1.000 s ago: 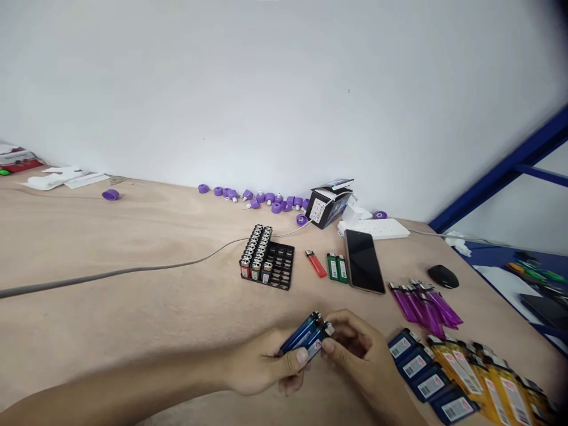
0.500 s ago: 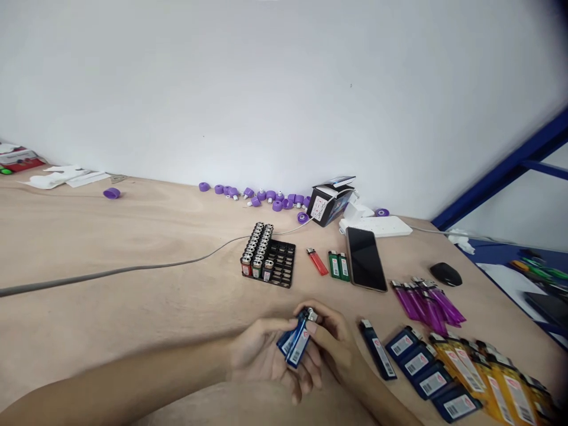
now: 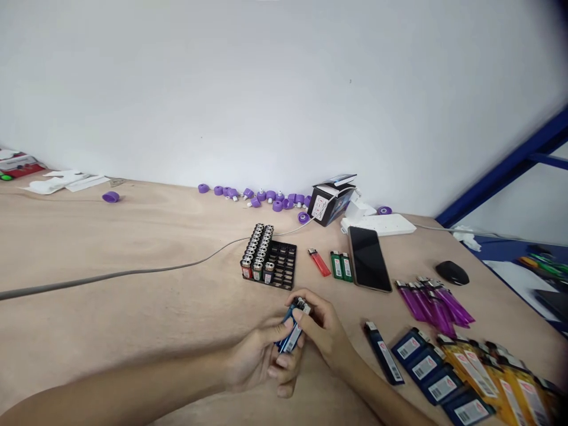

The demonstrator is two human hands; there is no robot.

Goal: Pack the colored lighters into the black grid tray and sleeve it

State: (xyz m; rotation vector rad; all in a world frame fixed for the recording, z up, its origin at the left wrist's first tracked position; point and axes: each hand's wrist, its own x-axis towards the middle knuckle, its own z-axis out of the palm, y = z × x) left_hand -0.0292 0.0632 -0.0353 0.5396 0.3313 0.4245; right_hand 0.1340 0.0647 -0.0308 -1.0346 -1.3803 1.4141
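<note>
Blue lighters are held between my two hands, above the table in front of the rack. My left hand is closed around their lower part, with its thumb on top. From the right, my right hand pinches them near the metal tops, partly covering them. Just beyond stands a black rack, with upright lighters filling its left columns and open slots on its right side. To the right of my right hand lie a single dark blue lighter and several more blue lighters.
A red lighter, two green lighters and a phone lie right of the rack. Purple lighters, yellow lighters and a black mouse are farther right. Purple caps, a box and a grey cable lie behind.
My hands have lifted slightly away toward the rack, and the fingers have closed more tightly around the blue lighters. The view has shifted slightly; the rack looks unchanged.
</note>
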